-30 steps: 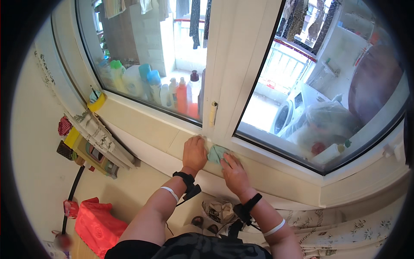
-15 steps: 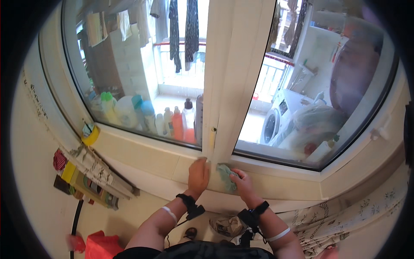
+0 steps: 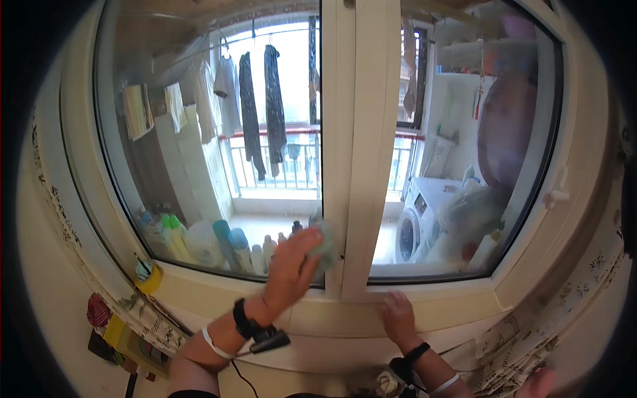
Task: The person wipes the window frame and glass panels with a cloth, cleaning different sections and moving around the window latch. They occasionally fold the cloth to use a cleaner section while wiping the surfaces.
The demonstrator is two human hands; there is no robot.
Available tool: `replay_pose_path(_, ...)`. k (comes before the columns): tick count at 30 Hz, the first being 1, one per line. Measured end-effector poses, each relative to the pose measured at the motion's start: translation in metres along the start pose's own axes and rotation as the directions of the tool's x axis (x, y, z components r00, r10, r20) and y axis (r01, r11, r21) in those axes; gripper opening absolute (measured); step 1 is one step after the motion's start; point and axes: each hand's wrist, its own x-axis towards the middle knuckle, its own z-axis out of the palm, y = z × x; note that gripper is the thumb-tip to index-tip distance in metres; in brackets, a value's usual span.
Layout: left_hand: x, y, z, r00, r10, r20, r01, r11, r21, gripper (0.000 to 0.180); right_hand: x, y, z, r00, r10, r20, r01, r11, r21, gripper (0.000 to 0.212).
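My left hand (image 3: 292,264) is raised to the window and closed on a pale green cloth (image 3: 326,249). It presses the cloth where the left pane (image 3: 199,159) meets the white middle post (image 3: 349,166) of the frame. Part of the cloth is hidden behind the fingers. Lower down, my right hand (image 3: 399,320) holds nothing. Its fingers are extended and touch the sill's edge just below the right pane (image 3: 424,219).
A yellow cup (image 3: 150,278) with things in it stands at the sill's left end. A white window handle (image 3: 561,194) sticks out on the right. Patterned curtains (image 3: 531,338) hang at both sides. Bottles and a washing machine (image 3: 415,229) show behind the glass.
The green cloth has passed from my right hand to my left. My left hand has risen from the sill to the glass, while my right has dropped slightly rightward. The view has tilted up.
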Motion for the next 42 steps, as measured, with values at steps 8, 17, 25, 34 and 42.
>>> replay_pose_path(8, 0.122, -0.042, 0.007, 0.901, 0.421, 0.106, -0.429, 0.826, 0.365, 0.034, -0.037, 0.035, 0.024, 0.994, -0.03, 0.1, 0.033, 0.999, -0.022, 0.02)
replay_pose_path(17, 0.26, -0.019, -0.014, 0.829, 0.469, -0.305, -0.385, 0.874, 0.298, 0.032, -0.061, 0.033, 0.029, 1.0, 0.0, -0.009, 0.0, 1.0, 0.008, 0.023)
replay_pose_path(25, 0.305, -0.01, -0.034, 0.819, 0.53, -0.219, -0.39, 0.796, 0.463, 0.034, -0.063, 0.038, 0.034, 1.0, 0.026, 0.015, -0.026, 1.0, 0.006, 0.027)
replay_pose_path(34, 0.341, -0.022, -0.078, 0.912, 0.317, -0.26, -0.237, 0.925, 0.296, 0.027, -0.054, 0.065, 0.022, 0.99, -0.126, 0.07, 0.114, 0.983, 0.146, 0.024)
replay_pose_path(42, 0.423, 0.027, -0.103, 0.801, 0.41, -0.435, -0.258, 0.894, 0.367, 0.026, -0.06, 0.057, 0.016, 0.992, -0.087, 0.09, 0.071, 0.983, 0.169, 0.029)
